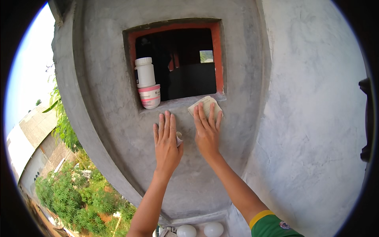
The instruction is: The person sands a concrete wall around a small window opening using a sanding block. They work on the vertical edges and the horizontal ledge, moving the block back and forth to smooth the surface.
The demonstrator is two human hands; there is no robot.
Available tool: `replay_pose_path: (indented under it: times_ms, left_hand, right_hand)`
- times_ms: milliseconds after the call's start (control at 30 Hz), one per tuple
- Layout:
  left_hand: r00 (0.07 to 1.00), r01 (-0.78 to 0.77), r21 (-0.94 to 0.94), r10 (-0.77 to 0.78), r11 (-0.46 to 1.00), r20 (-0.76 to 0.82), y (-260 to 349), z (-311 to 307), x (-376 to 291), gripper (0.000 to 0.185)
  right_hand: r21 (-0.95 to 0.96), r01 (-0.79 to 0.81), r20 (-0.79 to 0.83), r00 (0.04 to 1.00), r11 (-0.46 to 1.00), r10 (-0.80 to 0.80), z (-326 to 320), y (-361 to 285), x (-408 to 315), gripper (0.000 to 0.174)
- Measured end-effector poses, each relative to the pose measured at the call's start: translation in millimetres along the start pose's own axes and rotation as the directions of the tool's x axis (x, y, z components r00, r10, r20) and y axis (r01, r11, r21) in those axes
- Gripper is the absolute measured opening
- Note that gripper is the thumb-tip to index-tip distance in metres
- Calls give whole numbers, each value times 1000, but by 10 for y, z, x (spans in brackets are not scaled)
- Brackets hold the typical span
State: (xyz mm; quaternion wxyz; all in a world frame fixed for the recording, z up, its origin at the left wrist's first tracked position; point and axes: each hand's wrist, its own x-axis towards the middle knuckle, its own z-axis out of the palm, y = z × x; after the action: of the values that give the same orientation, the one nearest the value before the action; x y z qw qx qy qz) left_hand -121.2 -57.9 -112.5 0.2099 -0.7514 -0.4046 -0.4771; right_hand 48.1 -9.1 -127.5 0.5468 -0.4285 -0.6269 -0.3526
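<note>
Both my arms reach up to a grey plastered wall [183, 183] below a square window opening [220, 59] with reddish-orange inner edges. My right hand [208, 130] presses a folded sheet of sandpaper [195, 107], pale side outward, against the wall just under the opening's lower right corner. To its left, my left hand [168, 142] lies on the wall with fingers pointing up; a small curled piece of similar sheet [178, 139] shows beside its palm, partly hidden. A white jar [145, 72] stands on a pink-and-white tub [149, 96] at the sill's left end.
A paler wall [308, 118] meets the grey one at a corner on the right. A concrete column edge [97, 130] runs down the left, with greenery [65, 192] and roofs [35, 127] far below. Two white rounded objects [186, 230] are at the bottom.
</note>
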Motion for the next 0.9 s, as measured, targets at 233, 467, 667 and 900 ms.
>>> replay_pose_path:
  times_ms: [233, 467, 667, 900]
  left_hand:
    - [999, -11, -11, 11, 1000, 37, -58, -43, -5, 95]
    - [999, -17, -14, 17, 1000, 43, -78, -37, -5, 98]
    - [999, -13, -35, 14, 999, 37, -80, -29, -7, 100]
    - [999, -13, -41, 15, 999, 34, -99, -12, -14, 102]
  right_hand:
    - [-8, 14, -12, 1000, 1000, -14, 13, -49, 0, 66]
    - [21, 46, -48, 998, 999, -45, -28, 45, -52, 69]
    - [137, 136, 47, 989, 981, -143, -35, 199, -18, 63]
    - [46, 6, -57, 998, 999, -4, -110, 372, -97, 60]
